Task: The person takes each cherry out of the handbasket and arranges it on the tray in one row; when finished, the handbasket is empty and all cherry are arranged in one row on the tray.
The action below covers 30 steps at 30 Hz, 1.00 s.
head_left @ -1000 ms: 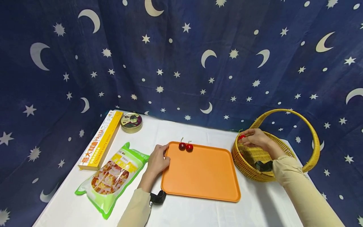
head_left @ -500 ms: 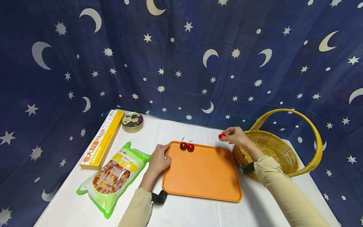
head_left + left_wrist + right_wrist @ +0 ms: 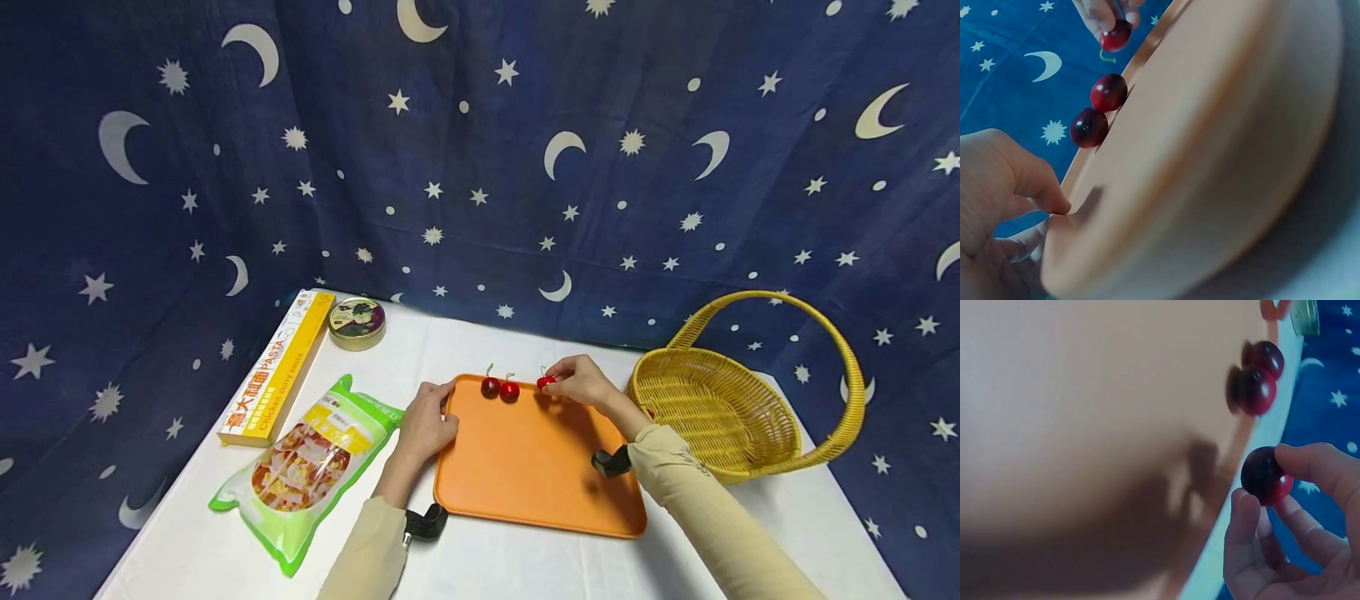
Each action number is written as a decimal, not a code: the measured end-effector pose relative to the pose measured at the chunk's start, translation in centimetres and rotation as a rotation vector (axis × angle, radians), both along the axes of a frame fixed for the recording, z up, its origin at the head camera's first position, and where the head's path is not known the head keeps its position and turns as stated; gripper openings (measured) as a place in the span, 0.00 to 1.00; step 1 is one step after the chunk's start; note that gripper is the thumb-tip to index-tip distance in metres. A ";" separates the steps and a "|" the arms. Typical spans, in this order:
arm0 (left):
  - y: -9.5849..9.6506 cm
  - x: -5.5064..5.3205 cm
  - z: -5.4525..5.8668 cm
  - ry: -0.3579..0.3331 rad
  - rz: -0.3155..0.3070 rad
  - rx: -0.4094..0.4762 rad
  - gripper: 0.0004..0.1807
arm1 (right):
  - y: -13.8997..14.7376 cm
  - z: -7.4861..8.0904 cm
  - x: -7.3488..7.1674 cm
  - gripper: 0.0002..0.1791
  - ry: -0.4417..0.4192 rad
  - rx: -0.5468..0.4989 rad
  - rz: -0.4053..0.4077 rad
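My right hand [image 3: 583, 383] pinches a red cherry [image 3: 1265, 477] between thumb and fingers, over the far edge of the orange tray [image 3: 536, 467]. Two more cherries, a dark one [image 3: 490, 387] and a redder one [image 3: 509, 391], sit side by side on the tray along its far edge, stems up. The left hand [image 3: 427, 423] grips the tray's left edge near the far corner; in the left wrist view its thumb [image 3: 1044, 187] presses on the rim. To the right stands a yellow wicker basket [image 3: 697, 408], with a bit of red [image 3: 650, 412] showing inside its left wall.
A green-and-white food bag [image 3: 307, 475] lies left of the left hand. Behind it are a yellow-and-white pasta box [image 3: 277, 367] and a round tin [image 3: 357, 323]. The basket's tall handle [image 3: 847, 375] arches up at the right. A starry blue cloth [image 3: 480, 167] hangs behind the table.
My right hand has carried the cherry out of the basket and leftward to the tray's far edge. The left hand keeps its grip on the tray.
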<state>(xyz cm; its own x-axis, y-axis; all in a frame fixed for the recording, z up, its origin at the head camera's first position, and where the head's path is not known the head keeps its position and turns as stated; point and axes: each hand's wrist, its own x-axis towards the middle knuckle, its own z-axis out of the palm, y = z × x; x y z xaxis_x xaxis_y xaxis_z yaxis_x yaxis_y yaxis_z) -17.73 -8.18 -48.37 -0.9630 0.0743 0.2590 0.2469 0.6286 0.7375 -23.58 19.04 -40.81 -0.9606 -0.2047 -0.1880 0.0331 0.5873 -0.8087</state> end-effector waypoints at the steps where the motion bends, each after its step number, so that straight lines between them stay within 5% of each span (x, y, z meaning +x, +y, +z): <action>1: 0.0 0.0 0.0 0.001 0.001 0.001 0.33 | -0.2 -0.2 0.0 0.15 -0.001 -0.005 0.002; 11: 0.1 0.0 0.2 -0.012 0.003 0.000 0.33 | -1.4 -2.0 0.4 0.14 0.002 -0.023 0.011; 30: 0.0 0.0 0.1 -0.014 0.004 -0.019 0.33 | -2.4 -2.5 0.8 0.15 -0.021 -0.055 -0.137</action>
